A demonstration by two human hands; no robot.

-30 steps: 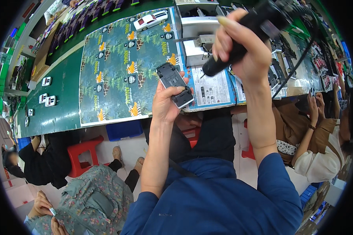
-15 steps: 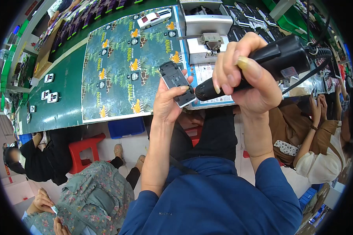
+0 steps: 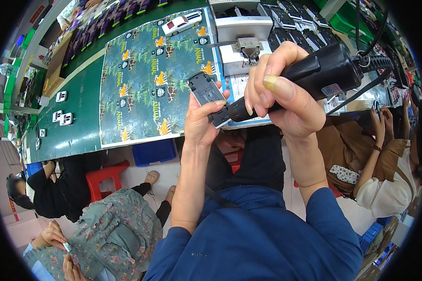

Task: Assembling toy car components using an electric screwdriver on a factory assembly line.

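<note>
In my left hand (image 3: 202, 117) is a toy car (image 3: 206, 90), turned so its black underside faces up, with my thumb lying across it. My right hand (image 3: 286, 91) is wrapped round a black electric screwdriver (image 3: 321, 75), whose cord trails off to the upper right. The screwdriver's tip meets the near end of the car's underside, close to my left thumb; the bit itself is hidden. Beyond my hands, a finished-looking white toy car (image 3: 182, 23) with dark red windows stands on the patterned sheet (image 3: 140, 89).
A metal screw-feeding machine (image 3: 244, 33) stands just past my right hand. Several black car undersides (image 3: 305, 28) lie behind it at right. Small white car parts (image 3: 66, 118) rest on the green table at left. Other people sit nearby, and a blue bin (image 3: 154, 152) is below the table.
My right hand has brought the screwdriver left and slightly down, so its tip now meets the car's underside. My left hand still holds the car in nearly the same place.
</note>
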